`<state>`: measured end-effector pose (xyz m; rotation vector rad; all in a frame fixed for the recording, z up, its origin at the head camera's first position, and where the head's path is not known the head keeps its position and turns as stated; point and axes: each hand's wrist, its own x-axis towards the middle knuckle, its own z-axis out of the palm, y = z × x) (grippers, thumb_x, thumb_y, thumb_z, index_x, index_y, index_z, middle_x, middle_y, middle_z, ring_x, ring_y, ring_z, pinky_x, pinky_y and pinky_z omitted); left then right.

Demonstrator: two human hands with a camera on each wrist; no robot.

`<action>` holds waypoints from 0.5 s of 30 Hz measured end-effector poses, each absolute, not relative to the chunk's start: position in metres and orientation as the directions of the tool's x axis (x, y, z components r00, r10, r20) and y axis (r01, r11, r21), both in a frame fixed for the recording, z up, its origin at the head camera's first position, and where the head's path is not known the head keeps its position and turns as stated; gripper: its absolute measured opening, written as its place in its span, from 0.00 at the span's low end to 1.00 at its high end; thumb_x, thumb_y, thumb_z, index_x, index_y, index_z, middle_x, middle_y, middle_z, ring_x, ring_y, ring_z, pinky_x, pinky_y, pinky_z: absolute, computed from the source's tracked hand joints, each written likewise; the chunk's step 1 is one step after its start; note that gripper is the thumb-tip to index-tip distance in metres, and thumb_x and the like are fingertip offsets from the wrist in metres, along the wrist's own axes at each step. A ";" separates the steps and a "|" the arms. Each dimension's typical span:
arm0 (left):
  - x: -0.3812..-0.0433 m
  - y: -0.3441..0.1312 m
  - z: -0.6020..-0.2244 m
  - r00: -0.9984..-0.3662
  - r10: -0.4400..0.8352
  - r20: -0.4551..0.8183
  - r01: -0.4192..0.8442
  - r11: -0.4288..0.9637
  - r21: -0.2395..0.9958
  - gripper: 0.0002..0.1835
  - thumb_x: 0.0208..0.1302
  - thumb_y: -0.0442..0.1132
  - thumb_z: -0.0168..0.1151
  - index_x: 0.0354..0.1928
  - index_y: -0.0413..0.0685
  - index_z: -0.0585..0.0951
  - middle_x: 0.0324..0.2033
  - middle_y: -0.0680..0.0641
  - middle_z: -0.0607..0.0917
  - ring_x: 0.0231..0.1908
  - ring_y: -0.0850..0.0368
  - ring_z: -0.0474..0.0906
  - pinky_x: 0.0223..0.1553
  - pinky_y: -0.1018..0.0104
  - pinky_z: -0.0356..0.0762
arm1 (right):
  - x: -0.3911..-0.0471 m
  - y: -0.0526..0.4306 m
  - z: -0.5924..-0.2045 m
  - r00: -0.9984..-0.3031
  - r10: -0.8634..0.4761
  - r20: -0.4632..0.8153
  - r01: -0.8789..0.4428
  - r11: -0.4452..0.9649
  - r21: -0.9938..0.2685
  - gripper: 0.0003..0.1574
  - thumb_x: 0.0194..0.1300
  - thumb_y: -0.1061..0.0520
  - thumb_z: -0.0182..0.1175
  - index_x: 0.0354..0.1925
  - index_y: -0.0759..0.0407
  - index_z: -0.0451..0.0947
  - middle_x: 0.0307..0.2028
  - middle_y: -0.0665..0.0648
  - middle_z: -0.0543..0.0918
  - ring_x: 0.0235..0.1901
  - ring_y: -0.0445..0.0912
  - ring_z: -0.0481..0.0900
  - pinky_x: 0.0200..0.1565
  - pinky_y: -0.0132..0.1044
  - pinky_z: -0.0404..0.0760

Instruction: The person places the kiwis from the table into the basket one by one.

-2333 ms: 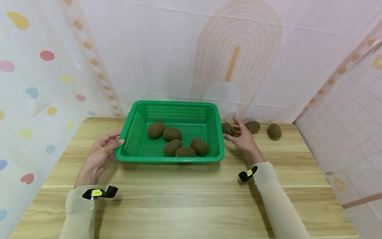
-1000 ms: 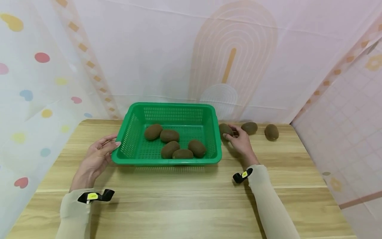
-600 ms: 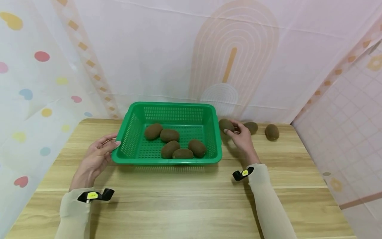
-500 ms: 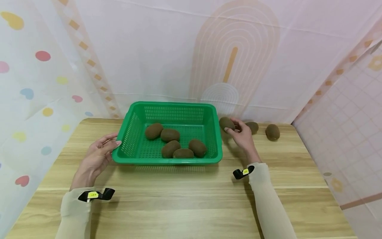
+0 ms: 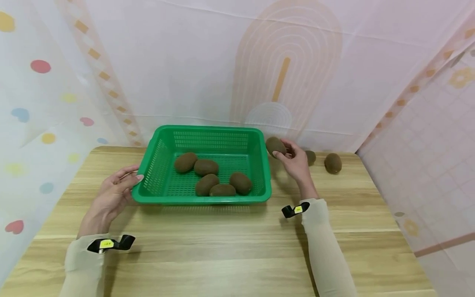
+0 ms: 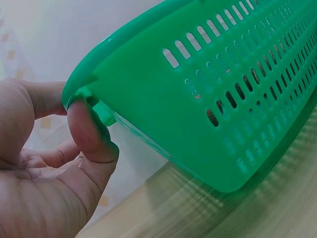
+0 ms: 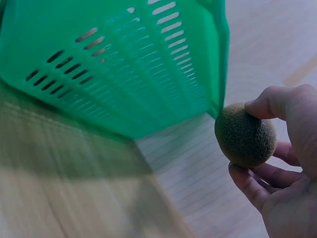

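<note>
A green plastic basket [image 5: 202,199] with slotted walls stands on the table, several brown kiwis [image 5: 206,167] lying on its floor. My left hand [image 5: 113,196] pinches the basket's left rim between thumb and fingers; the left wrist view shows the fingers [image 6: 89,126] curled at the rim. Just beyond the basket's right side, my right hand [image 5: 297,163] holds one kiwi [image 7: 245,135] between thumb and fingertips, raised off the table at about rim height. Another kiwi [image 5: 311,157] sits behind the right hand, partly hidden by it.
One more kiwi [image 5: 332,163] lies farther right on the wooden table [image 5: 222,251], near its back edge. A patterned cloth [image 5: 193,62] hangs along the back, and similar cloths close off both sides.
My right hand has closed its fingers round the kiwi beside the basket and lifted it off the table. My left hand has stayed at the basket rim. The head view has shifted slightly.
</note>
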<state>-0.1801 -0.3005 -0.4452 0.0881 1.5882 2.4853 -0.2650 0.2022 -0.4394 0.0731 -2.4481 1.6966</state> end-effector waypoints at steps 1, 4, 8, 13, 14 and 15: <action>-0.179 -0.301 -0.445 -0.980 0.191 -0.057 -0.132 -0.405 0.905 0.17 0.75 0.25 0.53 0.59 0.49 0.78 0.44 0.51 0.90 0.39 0.59 0.90 0.39 0.69 0.89 | -0.265 0.201 -0.438 -0.984 0.055 0.167 -0.137 0.356 -0.925 0.34 0.69 0.52 0.68 0.70 0.54 0.73 0.62 0.63 0.80 0.61 0.55 0.78 0.65 0.48 0.79; -0.178 -0.303 -0.444 -0.979 0.194 -0.063 -0.138 -0.401 0.905 0.18 0.75 0.25 0.53 0.60 0.48 0.76 0.45 0.51 0.90 0.40 0.58 0.90 0.39 0.68 0.90 | -0.262 0.198 -0.433 -0.982 0.060 0.180 -0.147 0.357 -0.922 0.34 0.68 0.52 0.69 0.69 0.54 0.74 0.62 0.63 0.80 0.61 0.54 0.78 0.65 0.48 0.79; -0.176 -0.304 -0.444 -0.978 0.198 -0.059 -0.135 -0.398 0.907 0.18 0.75 0.25 0.53 0.61 0.47 0.75 0.45 0.51 0.90 0.40 0.58 0.90 0.39 0.68 0.90 | -0.258 0.195 -0.427 -0.981 0.054 0.186 -0.157 0.342 -0.927 0.34 0.68 0.51 0.69 0.69 0.52 0.74 0.62 0.61 0.80 0.61 0.53 0.77 0.67 0.48 0.78; -0.178 -0.301 -0.444 -0.980 0.195 -0.035 -0.112 -0.403 0.909 0.17 0.75 0.24 0.53 0.61 0.45 0.75 0.45 0.51 0.89 0.41 0.59 0.89 0.40 0.70 0.89 | -0.253 0.192 -0.417 -0.978 0.028 0.206 -0.183 0.348 -0.920 0.34 0.68 0.51 0.69 0.69 0.51 0.74 0.63 0.59 0.80 0.62 0.50 0.77 0.67 0.45 0.78; -0.179 -0.301 -0.444 -0.980 0.194 -0.031 -0.109 -0.406 0.907 0.17 0.75 0.24 0.53 0.61 0.45 0.75 0.45 0.50 0.89 0.41 0.59 0.88 0.40 0.70 0.89 | -0.252 0.191 -0.415 -0.976 0.020 0.218 -0.198 0.353 -0.914 0.34 0.68 0.51 0.69 0.69 0.51 0.74 0.63 0.60 0.80 0.62 0.50 0.77 0.66 0.45 0.79; -0.179 -0.300 -0.444 -0.981 0.194 -0.027 -0.107 -0.416 0.903 0.17 0.75 0.24 0.53 0.61 0.45 0.76 0.45 0.50 0.89 0.41 0.59 0.89 0.40 0.70 0.89 | -0.251 0.190 -0.412 -0.973 0.012 0.232 -0.213 0.356 -0.910 0.34 0.68 0.52 0.69 0.69 0.52 0.74 0.63 0.60 0.80 0.62 0.50 0.77 0.66 0.44 0.79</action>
